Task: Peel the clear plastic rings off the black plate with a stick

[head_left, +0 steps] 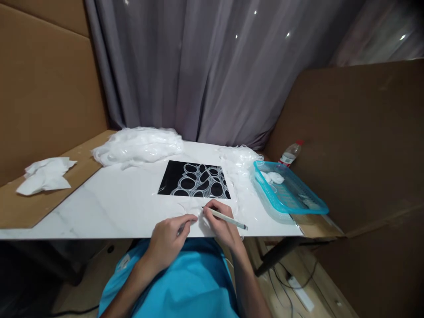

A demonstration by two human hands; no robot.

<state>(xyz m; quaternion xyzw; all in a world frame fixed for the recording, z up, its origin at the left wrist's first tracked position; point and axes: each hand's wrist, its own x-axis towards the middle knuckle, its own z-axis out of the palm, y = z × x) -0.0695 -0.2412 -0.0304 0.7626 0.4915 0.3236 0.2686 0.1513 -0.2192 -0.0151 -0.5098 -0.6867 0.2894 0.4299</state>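
My right hand (222, 223) holds a thin white pen-like tool (228, 219) near the front edge of the white table (126, 203), its tip pointing left onto a clear plastic piece (192, 211). My left hand (172, 234) pinches that plastic piece beside the tool's tip. Just beyond the hands lies a black mat (195, 179) covered with several clear plastic rings.
A heap of clear plastic (139, 145) lies at the table's back left, a smaller heap (240, 161) at the back right. A blue basket (288, 190) and a bottle (289, 154) stand at the right. White tissue (44, 174) rests on cardboard at the left.
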